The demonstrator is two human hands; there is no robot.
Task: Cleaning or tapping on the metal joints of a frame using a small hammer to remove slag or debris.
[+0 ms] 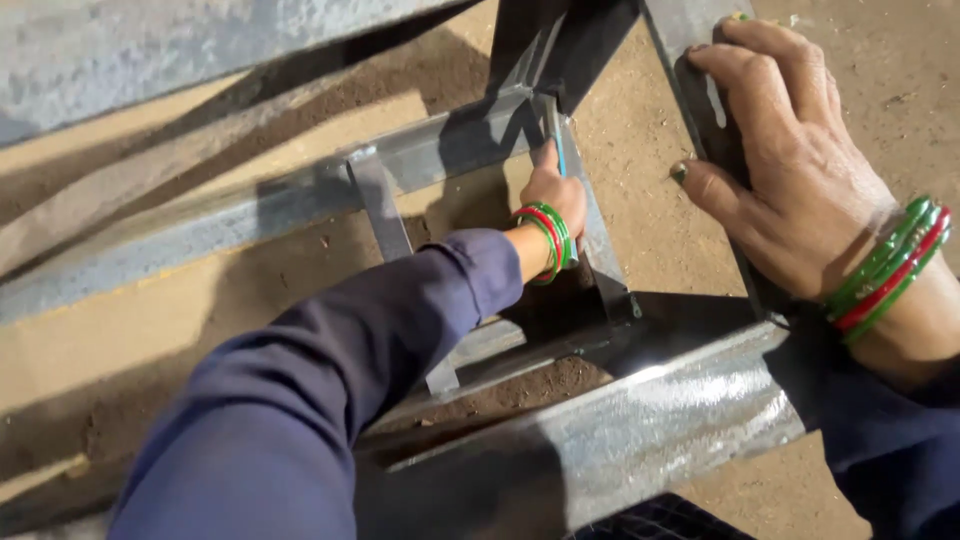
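the left hand (555,195) reaches far down through the gap in a steel frame (640,400), its fingers closed around a thin blue stick (560,152), likely a marker or scribing tool, though too little of it shows to say which. the tip sits against the inner corner where an upright bar (600,240) meets the cross rail (450,150) just beyond the knuckles, so the grip looks like a writing pinch, held close to the tip to keep the line steady in a cramped spot. red and green bangles (548,240) ring that wrist, and the dark blue sleeve (330,380) stretches back toward the camera.

the right hand (790,170) lies flat and spread on a slanted bar (700,70) of the same frame, off to the right of the working hand and nearer the camera. the thumb hooks round one edge and the fingers lie over the face, which reads as bracing: it steadies the body leaning in, and perhaps keeps the frame from shifting. it holds nothing. more bangles (890,265) sit on this wrist.

under both hands lies a bare dirt floor (200,310). a wide steel bar (620,420) crosses nearest the camera, below the right wrist, and a short flat strip (380,200) stands left of the left forearm.
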